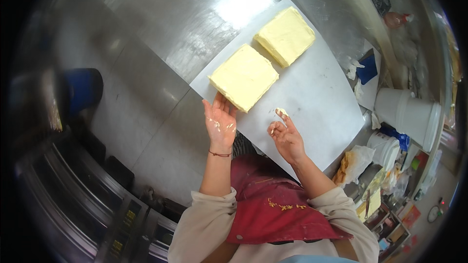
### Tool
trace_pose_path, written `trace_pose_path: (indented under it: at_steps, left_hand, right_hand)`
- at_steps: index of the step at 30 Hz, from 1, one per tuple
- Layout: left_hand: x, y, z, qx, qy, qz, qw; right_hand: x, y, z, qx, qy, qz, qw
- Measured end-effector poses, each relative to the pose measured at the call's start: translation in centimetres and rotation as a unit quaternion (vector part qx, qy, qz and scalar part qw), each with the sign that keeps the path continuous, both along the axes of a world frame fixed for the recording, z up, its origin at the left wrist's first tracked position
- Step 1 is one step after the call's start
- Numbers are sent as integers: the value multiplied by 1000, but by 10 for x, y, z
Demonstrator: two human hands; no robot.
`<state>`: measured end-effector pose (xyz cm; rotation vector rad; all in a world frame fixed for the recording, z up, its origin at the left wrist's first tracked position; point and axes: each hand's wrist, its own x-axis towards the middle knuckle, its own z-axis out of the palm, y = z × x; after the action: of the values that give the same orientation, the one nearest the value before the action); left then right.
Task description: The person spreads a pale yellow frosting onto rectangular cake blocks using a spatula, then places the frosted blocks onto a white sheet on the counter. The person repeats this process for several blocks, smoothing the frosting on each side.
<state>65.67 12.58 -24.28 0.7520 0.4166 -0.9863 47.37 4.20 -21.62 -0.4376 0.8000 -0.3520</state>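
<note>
Two square blocks coated in pale yellow cream lie side by side on a large white sheet. My left hand (221, 122), palm up and smeared with cream, has its fingertips at the lower left edge of the nearer cream-coated block (244, 77); the block hides part of the fingers, so whether they bear its weight cannot be told. The farther cream-coated block (285, 36) rests at the upper right. Over the white sheet (321, 106), my right hand (287, 137) is raised with fingers partly curled, cream on the fingertips and nothing held.
The sheet lies on a metal worktable (197, 18). To the right stand a large white bucket (406, 111), a smaller white tub (384, 149), a plastic bag (353, 164) and a blue scraper-like piece (366, 69). A blue stool-like object (82, 89) is at the left.
</note>
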Motion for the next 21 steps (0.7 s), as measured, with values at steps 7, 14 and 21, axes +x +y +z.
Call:
trace_pose_path:
  at_steps: [7, 14, 21]
  left_hand:
    - [0, -1, 3, -13, -30, -34, 999]
    - [7, 0, 2, -21, -53, -78, 995]
    - [11, -2, 7, -22, -36, -97, 994]
  right_hand:
    - [-3, 7, -13, -10, 31, 29, 999]
    - [-3, 13, -19, -37, 38, 41, 998]
    - [-3, 16, -24, -46, 32, 38, 998]
